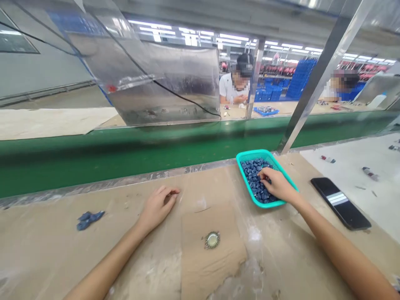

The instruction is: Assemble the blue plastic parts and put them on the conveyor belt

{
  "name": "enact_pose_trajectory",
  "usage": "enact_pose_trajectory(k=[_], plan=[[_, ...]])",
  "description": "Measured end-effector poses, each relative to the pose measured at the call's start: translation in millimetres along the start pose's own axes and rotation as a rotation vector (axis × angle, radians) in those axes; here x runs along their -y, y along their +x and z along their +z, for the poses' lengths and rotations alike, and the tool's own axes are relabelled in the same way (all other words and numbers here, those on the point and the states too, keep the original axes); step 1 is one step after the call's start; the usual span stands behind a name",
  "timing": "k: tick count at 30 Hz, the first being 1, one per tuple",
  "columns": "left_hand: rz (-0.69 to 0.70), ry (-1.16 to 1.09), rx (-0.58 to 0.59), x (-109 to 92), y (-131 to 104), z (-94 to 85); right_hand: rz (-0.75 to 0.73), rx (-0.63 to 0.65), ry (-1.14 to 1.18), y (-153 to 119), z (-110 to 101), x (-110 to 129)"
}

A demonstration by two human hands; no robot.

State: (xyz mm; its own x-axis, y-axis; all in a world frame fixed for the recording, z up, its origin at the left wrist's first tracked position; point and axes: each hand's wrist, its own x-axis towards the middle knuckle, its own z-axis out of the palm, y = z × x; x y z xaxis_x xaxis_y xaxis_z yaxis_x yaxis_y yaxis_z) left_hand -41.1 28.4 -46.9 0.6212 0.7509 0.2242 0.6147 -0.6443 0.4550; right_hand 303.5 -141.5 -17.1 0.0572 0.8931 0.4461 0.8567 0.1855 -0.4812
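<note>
A turquoise basket stands on the worktable, with many small dark blue pieces inside. Over its right part is my right hand, thumb and fingertips drawn together at the pieces; whatever they pinch is too small to name. My left hand rests on the table left of the basket, its fingers bent and thumb apart, holding nothing. Between and below the hands, a round metal piece with a beaded rim and pale centre lies on a brown cardboard sheet.
Dark blue scraps lie at the left. A black phone is right of the basket. Beyond the table's far edge runs a green belt, with a metal post rising beside it. Two people sit across.
</note>
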Motion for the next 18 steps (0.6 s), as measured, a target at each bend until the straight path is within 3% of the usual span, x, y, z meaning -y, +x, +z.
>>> enact_pose_trajectory(k=[4, 8, 12, 15, 18], plan=[[0.033, 0.023, -0.011, 3, 1, 3.3, 0.063, -0.07, 0.001, -1, 0, -2], [0.11, 0.054, -0.054, 6, -2, 7.0, 0.042, 0.011, 0.008, 0, -2, 2], [0.131, 0.037, -0.045, 8, -2, 9.1, 0.055, -0.021, -0.009, 4, -1, 3], [0.113, 0.015, -0.049, 8, -4, 9.7, 0.012, 0.026, -0.051, 4, -1, 1], [0.103, -0.011, -0.059, 3, -11, 11.2, -0.041, -0.046, -0.131, -6, -1, -13]])
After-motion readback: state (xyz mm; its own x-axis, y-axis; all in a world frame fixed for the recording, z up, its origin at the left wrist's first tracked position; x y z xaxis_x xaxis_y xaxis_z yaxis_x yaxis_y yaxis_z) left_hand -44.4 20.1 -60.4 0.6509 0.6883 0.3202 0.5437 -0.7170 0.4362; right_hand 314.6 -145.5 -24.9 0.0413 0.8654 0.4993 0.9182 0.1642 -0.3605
